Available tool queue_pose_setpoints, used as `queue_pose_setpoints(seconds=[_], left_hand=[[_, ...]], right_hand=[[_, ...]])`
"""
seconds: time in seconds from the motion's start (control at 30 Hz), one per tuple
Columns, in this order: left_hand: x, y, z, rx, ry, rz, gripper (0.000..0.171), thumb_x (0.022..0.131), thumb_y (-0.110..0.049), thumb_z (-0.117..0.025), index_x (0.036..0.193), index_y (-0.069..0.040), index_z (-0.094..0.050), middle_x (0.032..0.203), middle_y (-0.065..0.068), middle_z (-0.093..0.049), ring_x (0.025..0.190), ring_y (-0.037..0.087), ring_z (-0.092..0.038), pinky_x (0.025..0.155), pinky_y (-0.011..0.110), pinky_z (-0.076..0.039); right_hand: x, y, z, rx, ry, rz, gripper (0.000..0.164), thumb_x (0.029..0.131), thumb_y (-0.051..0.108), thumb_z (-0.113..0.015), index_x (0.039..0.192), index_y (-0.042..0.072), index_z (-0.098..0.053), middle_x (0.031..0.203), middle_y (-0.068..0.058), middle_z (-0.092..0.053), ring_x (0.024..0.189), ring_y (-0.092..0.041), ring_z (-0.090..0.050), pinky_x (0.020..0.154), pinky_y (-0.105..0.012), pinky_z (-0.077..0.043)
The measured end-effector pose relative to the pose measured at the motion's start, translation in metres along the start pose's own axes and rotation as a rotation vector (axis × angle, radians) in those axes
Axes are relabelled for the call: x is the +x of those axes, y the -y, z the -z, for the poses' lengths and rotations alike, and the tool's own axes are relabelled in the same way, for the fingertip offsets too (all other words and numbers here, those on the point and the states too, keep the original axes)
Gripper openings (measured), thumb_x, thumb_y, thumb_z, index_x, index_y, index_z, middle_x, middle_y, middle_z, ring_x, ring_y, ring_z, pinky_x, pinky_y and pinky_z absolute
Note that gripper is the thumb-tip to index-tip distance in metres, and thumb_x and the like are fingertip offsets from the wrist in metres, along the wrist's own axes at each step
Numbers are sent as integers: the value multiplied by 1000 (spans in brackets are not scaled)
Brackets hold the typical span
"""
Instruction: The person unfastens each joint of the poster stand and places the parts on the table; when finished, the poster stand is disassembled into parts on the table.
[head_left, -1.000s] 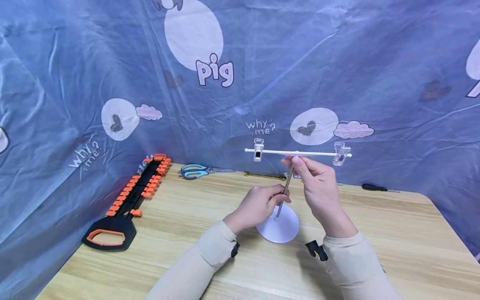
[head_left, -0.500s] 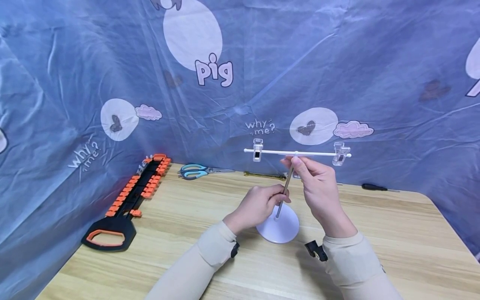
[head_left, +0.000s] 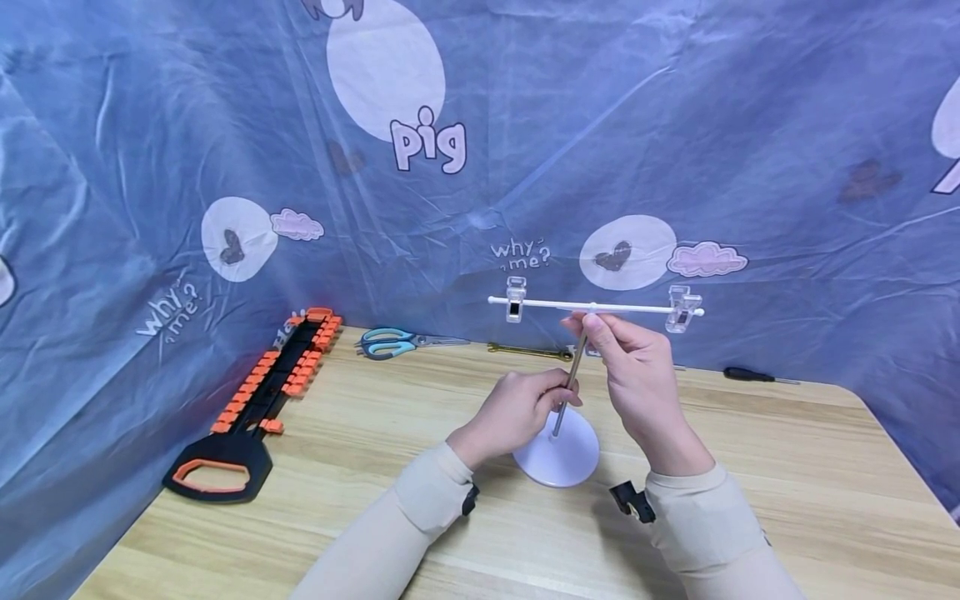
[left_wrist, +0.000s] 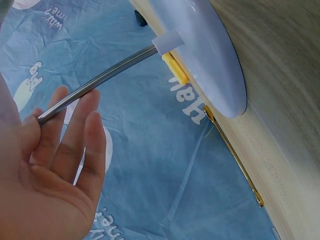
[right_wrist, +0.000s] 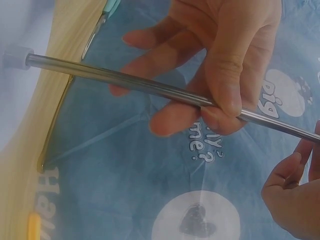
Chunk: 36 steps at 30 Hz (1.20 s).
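Observation:
A small stand has a round white base (head_left: pixel 558 462), a slim metal rod (head_left: pixel 576 358) and a white crossbar (head_left: pixel 570 305) with a clear clip (head_left: pixel 515 302) near each end. My left hand (head_left: pixel 513 412) pinches the rod partway up between thumb and forefinger; its other fingers spread loosely in the left wrist view. Higher up, my right hand (head_left: pixel 641 375) pinches the rod's top just under the crossbar. The rod leans, its foot set in a white collar (left_wrist: pixel 167 42) on the base. Part of the rod is hidden by the fingers.
A black rack with orange clips (head_left: pixel 281 375) lies along the table's left side. At the back edge are blue-handled scissors (head_left: pixel 386 342), a gold wrench (head_left: pixel 528 352) and a black-handled screwdriver (head_left: pixel 750 375). A blue printed cloth (head_left: pixel 480 192) hangs behind the wooden table (head_left: pixel 360 467).

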<state>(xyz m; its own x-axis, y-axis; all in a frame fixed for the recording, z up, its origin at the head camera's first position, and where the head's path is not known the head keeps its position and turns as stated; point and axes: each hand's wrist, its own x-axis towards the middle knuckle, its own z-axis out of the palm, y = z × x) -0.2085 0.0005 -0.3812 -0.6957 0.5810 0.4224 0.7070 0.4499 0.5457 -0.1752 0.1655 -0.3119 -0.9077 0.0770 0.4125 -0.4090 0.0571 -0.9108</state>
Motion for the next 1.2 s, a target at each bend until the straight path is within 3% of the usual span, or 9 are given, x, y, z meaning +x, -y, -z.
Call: queue_pose_setpoints(seconds=[0.1,0.37,0.6,0.83,1.07,1.2], left_hand=[[-1,0,0,1,2,4,19,110,-22,-57,109,-16,-75,97,-6,-81,79,1,-66,76,15,-51],[-1,0,1,4,-19,-10,15,109,-22,-60,104,-19,-74,90,-7,-78,78,0,-64,73,13,-50],[-1,-1,1,16,-24,-15,16,108,-22,-61,103,-18,-75,89,-8,-77,78,0,-64,73,13,-50],[0,-1,0,20,-28,-24,16,108,-22,-61,103,-17,-75,87,-5,-77,77,1,-64,72,14,-50],[0,0,-1,25,-34,-23,15,108,-23,-62,102,-18,-75,85,-7,-75,76,0,-63,72,14,-49],[0,0,-2,27,-39,-24,14,108,-23,-62,101,-19,-74,86,-7,-75,76,-1,-63,72,13,-49]], right_hand=[[0,0,0,1,0,-4,19,109,20,-63,112,15,-81,99,16,-81,108,-2,-73,97,-26,-52],[0,1,-1,-9,-8,0,32,109,19,-63,120,-8,-74,99,17,-81,107,-2,-74,96,-23,-52],[0,1,-1,-9,-13,-2,26,109,19,-63,118,0,-78,98,17,-81,107,-2,-74,95,-22,-52],[0,1,-1,-12,-20,0,32,109,19,-63,120,-8,-74,98,18,-81,107,-2,-74,95,-23,-52],[-1,1,-2,7,-27,3,19,108,18,-64,110,13,-82,98,17,-81,106,-3,-74,95,-25,-52],[-1,1,-2,9,-34,9,25,108,17,-63,115,-2,-78,97,16,-81,105,-3,-74,95,-23,-52]])
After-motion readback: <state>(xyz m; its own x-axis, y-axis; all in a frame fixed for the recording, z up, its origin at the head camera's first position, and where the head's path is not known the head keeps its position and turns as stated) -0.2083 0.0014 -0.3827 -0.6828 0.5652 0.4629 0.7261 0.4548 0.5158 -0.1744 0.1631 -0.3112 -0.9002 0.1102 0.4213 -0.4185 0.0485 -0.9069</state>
